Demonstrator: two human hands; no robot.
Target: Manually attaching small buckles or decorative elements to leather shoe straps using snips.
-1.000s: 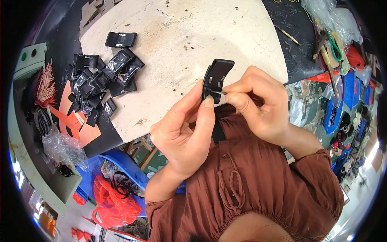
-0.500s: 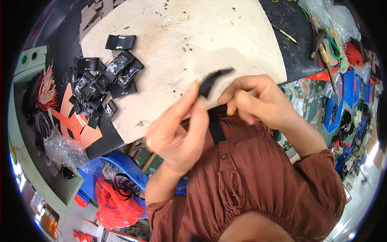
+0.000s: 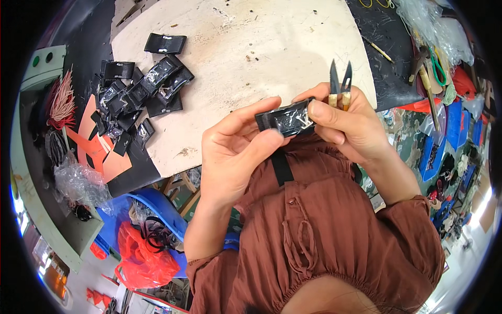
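Observation:
A short black strap piece (image 3: 285, 119), glossy and looking like leather, is held level between my two hands just beyond my chest. My left hand (image 3: 235, 149) pinches its left end between thumb and fingers. My right hand (image 3: 348, 120) grips the other end with thumb and forefinger, beside a pale metallic mark. That same hand also keeps a pair of thread snips (image 3: 339, 94), their two dark blades standing apart and pointing away from me. Left of my hands, a pile of similar black strap pieces (image 3: 159, 73) lies on the pale work board (image 3: 225, 63).
Orange offcuts (image 3: 117, 163) lie by the pile at the board's left edge. A blue bin (image 3: 167, 206) with a red plastic bag (image 3: 144, 256) stands below left. At the right are a hammer (image 3: 426, 78), clear plastic wrap (image 3: 436, 31) and blue trays (image 3: 436, 152).
The strap piece has turned from edge-on to face up. My right hand has come over and taken its right end, and the snips now show upright in that hand.

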